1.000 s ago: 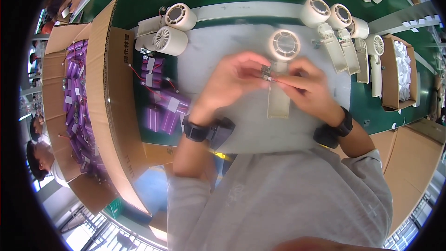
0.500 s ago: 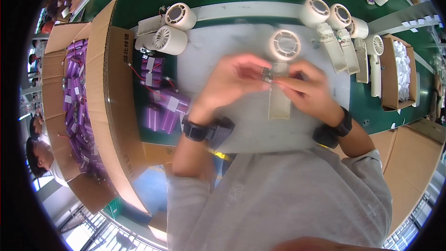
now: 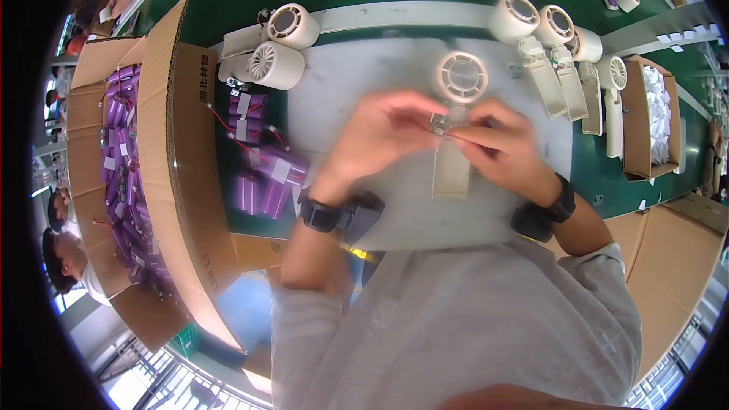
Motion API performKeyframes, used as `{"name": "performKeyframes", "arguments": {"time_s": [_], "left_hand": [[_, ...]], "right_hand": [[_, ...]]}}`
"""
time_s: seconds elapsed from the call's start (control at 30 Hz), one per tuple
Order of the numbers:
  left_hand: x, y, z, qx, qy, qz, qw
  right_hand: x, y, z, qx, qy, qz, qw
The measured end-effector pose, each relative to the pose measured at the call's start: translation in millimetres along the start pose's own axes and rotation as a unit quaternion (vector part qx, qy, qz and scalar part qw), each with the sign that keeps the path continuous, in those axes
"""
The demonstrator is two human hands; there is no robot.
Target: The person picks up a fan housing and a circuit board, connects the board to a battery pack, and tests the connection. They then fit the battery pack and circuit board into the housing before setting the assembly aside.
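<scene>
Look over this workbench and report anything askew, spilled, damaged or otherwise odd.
Nothing looks spilled or broken. The purple battery cells beside the cardboard box lie in a loose heap with red wires trailing. The cream fan under the left hand and right hand lies open-faced, apparently unfinished.

I see a person in a light grey short-sleeved shirt of soft cloth [image 3: 456, 326], its plain front filling the lower part of the head view and its sleeves ending above the elbows, so both forearms are bare. The left hand [image 3: 380, 140] has a black wristband with a bulky dark block-shaped unit [image 3: 338, 214] strapped around the wrist. The right hand [image 3: 505, 148] carries a matching black strap with a chunky dark module [image 3: 545, 212] at its wrist, and neither hand wears a glove.
</scene>
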State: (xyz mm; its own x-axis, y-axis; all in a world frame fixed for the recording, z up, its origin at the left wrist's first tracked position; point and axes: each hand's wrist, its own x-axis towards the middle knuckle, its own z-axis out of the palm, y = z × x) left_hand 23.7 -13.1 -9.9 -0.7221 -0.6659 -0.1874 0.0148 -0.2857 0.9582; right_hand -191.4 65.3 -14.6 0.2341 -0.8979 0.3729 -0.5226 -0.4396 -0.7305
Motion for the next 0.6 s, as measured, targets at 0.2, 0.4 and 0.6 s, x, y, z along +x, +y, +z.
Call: {"name": "performKeyframes", "arguments": {"time_s": [0.2,0.4,0.6], "left_hand": [[-0.7,1.9,2.1,0.039,0.004,0.026,0.999],[1.6,-0.6,6.1,0.099,-0.006,0.089,0.991],[1.0,4.1,10.5,0.183,-0.001,0.136,0.974]], "right_hand": [[1.1,-0.6,1.8,0.009,-0.007,0.012,1.0],[1.3,-0.8,4.0,0.047,-0.002,0.039,0.998],[2.6,-5.4,9.5,0.05,0.061,0.069,0.995]]}}
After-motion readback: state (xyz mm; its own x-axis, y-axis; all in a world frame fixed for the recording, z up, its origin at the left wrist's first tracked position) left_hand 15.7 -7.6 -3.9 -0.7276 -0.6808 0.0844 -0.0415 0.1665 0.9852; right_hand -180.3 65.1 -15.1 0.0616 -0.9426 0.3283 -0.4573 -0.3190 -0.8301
